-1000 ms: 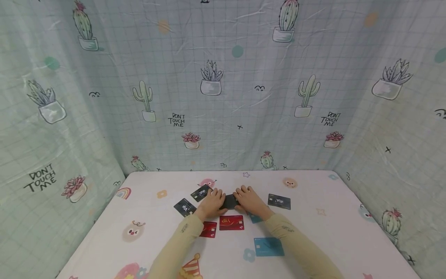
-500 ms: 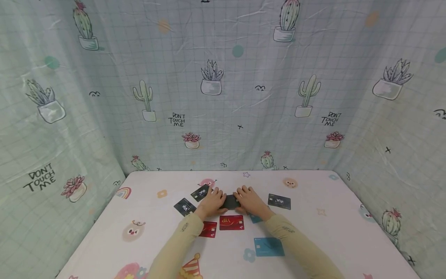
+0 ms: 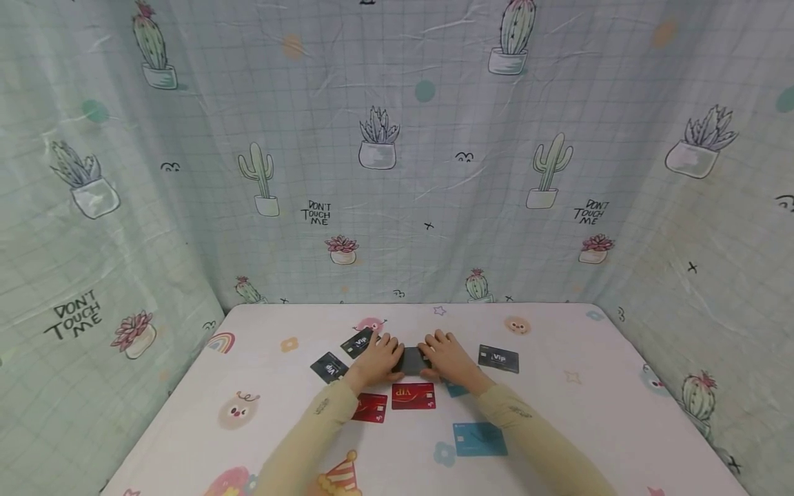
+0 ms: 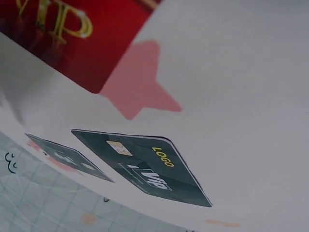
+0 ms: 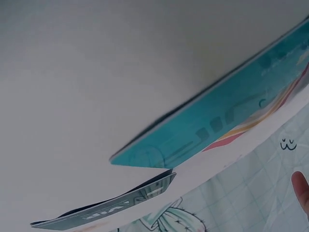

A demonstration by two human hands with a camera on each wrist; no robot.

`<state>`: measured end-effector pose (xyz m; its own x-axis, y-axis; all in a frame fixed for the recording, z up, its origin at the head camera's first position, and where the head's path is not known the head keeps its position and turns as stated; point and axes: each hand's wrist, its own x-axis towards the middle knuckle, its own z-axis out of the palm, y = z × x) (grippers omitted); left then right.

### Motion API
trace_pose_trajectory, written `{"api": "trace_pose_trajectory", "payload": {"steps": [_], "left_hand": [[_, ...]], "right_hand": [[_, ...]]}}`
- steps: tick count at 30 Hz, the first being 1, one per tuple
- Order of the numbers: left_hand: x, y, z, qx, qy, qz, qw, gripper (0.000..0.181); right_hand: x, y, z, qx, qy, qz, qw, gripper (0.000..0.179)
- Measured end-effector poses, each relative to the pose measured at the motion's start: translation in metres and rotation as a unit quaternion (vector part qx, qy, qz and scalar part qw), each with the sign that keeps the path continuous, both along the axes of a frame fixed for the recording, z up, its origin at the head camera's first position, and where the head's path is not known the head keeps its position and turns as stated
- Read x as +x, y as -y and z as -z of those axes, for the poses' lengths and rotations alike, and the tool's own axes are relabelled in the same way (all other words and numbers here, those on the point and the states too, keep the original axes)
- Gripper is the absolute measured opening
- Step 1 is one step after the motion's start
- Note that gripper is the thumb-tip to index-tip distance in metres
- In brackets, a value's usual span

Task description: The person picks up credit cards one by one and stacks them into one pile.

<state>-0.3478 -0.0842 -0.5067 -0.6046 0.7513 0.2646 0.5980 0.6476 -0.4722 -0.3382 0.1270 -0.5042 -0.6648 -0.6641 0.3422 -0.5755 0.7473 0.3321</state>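
Between my two hands is a small dark grey, flat rectangular object (image 3: 412, 361), near the middle of the table in the head view; its exact kind I cannot tell. My left hand (image 3: 377, 360) grips its left side, fingers over the far edge and thumb at the near edge. On the right side my right hand (image 3: 450, 359) holds it in a similar way. The hands cover both ends of it. Just in front lies a red VIP card (image 3: 413, 396). Only a fingertip (image 5: 300, 189) of the right hand shows in the right wrist view.
Black VIP cards lie beside the left hand, one farther back (image 3: 358, 342), and another black card (image 3: 499, 358) lies right of the right hand. A second red card (image 3: 371, 408) and a blue card (image 3: 457, 390) are partly under the forearms. Another blue card (image 3: 480, 439) lies nearer.
The hands are slightly farther apart, and a bit more of the dark object's face shows between them. The cards on the table have stayed put.
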Motion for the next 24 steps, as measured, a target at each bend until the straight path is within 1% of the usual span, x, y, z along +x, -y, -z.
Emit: {"api": "trace_pose_trajectory", "payload": {"steps": [3,5,8,11,16,19,24], "left_hand": [[0.003,0.001,-0.004,0.006,0.003,0.007,1.0000,0.062],[0.007,0.001,-0.008,0.004,0.016,0.001,0.9999,0.060],[0.009,0.001,-0.010,0.000,0.022,-0.002,0.9997,0.059],[0.013,0.001,-0.013,0.002,0.015,0.003,0.9999,0.057],[0.019,0.002,-0.014,0.018,-0.015,0.024,0.9994,0.053],[0.021,0.002,-0.016,0.021,-0.023,0.023,0.9993,0.052],[0.027,0.002,-0.019,0.022,-0.016,0.012,0.9996,0.054]], "right_hand": [[0.002,0.000,-0.001,0.007,0.005,0.011,0.9999,0.057],[0.003,0.000,-0.001,0.011,0.011,0.018,0.9997,0.056],[0.005,-0.001,-0.004,0.006,0.014,0.015,0.9998,0.055],[0.009,-0.002,-0.005,-0.005,0.001,0.000,1.0000,0.055],[0.014,-0.005,-0.007,-0.015,-0.014,-0.017,0.9996,0.055],[0.018,-0.006,-0.008,-0.020,-0.011,-0.016,0.9996,0.055],[0.023,-0.008,-0.012,-0.036,-0.003,-0.016,0.9992,0.055]]}}
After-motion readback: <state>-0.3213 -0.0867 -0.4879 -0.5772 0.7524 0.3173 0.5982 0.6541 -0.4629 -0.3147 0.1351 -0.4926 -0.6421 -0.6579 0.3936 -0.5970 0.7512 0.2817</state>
